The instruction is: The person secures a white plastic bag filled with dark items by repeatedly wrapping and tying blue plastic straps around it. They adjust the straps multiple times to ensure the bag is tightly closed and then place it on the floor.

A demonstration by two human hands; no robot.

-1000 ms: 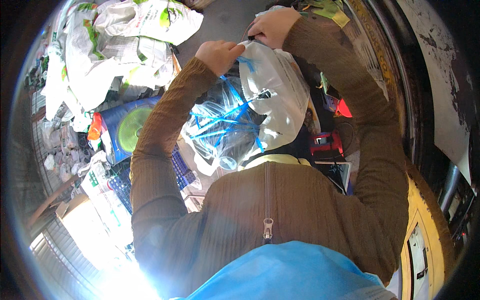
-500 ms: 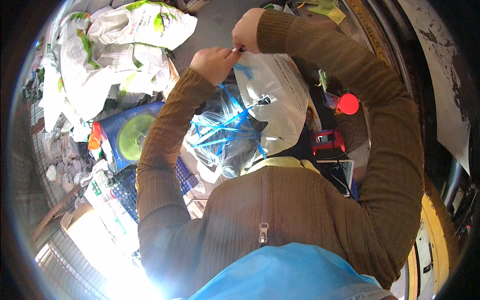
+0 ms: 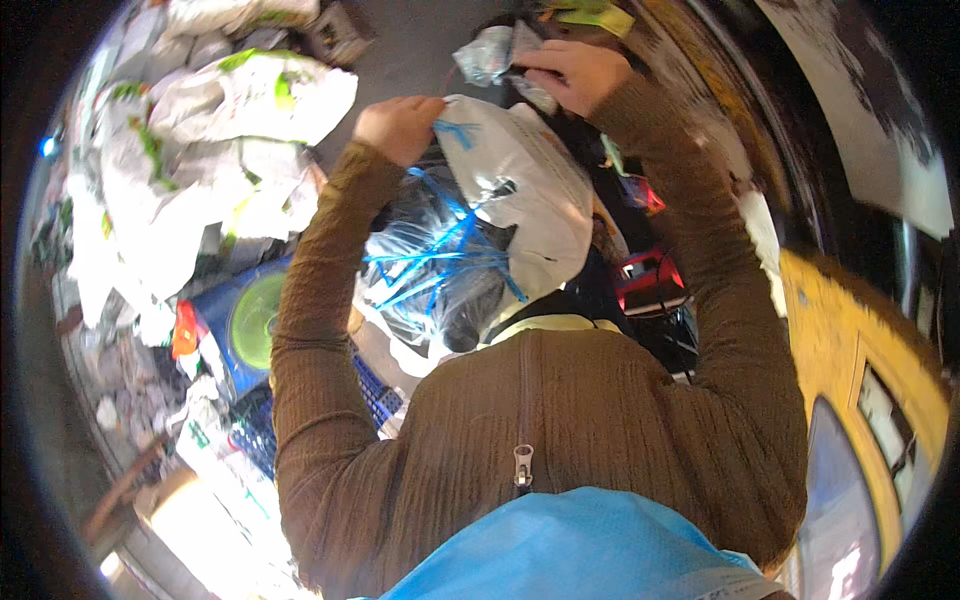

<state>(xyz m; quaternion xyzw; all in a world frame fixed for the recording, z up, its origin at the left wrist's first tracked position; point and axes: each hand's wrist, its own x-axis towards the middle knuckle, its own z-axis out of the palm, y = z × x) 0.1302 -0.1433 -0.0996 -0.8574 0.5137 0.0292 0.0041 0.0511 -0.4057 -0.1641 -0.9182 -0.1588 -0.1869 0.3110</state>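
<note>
A large white plastic bag (image 3: 545,200) stands before my body. Against its left side bulges a clear plastic bag (image 3: 400,230) of dark contents, crossed by blue strips (image 3: 450,240). My left hand (image 3: 400,130) is closed at the top left corner of the white bag, its fingertips pinching the edge. Farther right, my right hand (image 3: 582,75) is off the bag, fingers stretched out to the left and apart. Its fingertips are beside a small crumpled clear plastic packet (image 3: 485,55); whether they touch it is blurred.
White sacks with green print (image 3: 230,110) are heaped at the left. Below them are a blue container with a round green part (image 3: 255,320) and a blue basket (image 3: 375,385). A red object (image 3: 648,280) lies right of the bag. A yellow frame (image 3: 830,330) borders the right side.
My hands, together at the bag's top corner before, have separated. The right moved right and down, its fingers spreading. The left stays on the corner. The view has shifted.
</note>
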